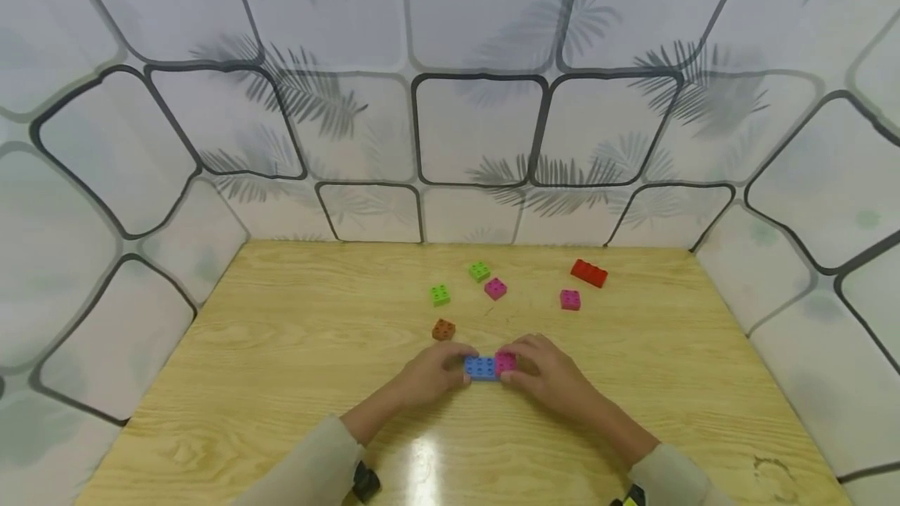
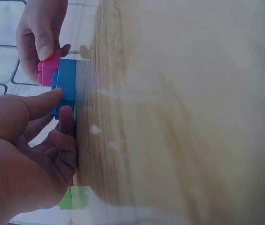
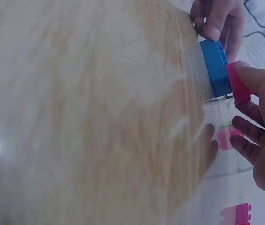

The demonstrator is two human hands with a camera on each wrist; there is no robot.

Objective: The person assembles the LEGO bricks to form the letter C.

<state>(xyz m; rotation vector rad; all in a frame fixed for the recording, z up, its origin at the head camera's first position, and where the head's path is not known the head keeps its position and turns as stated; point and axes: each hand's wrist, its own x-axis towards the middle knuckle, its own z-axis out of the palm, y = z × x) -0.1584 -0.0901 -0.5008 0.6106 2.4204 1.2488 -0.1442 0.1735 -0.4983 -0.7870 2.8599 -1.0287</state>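
Note:
A long blue toy brick [image 1: 480,368] lies on the table in front of the person, studs up. My left hand [image 1: 433,373] pinches its left end between thumb and fingers. At the other end, my right hand [image 1: 548,373] holds a small pink brick [image 1: 505,364] by its sides. In the right wrist view the pink brick [image 3: 238,83] is on the stud side of the blue brick [image 3: 215,68], at its end, and looks slightly tilted. Whether it is fully pressed down cannot be told. An orange-brown brick [image 1: 444,329] lies just beyond the left hand.
Farther back on the wooden table [image 1: 316,318] lie two green bricks, one nearer [image 1: 440,295] and one farther [image 1: 480,271]. A pink brick [image 1: 495,288] lies beside them. Another pink brick [image 1: 570,300] and a long red brick [image 1: 589,273] are at the right. Patterned cloth walls [image 1: 478,131] enclose the table.

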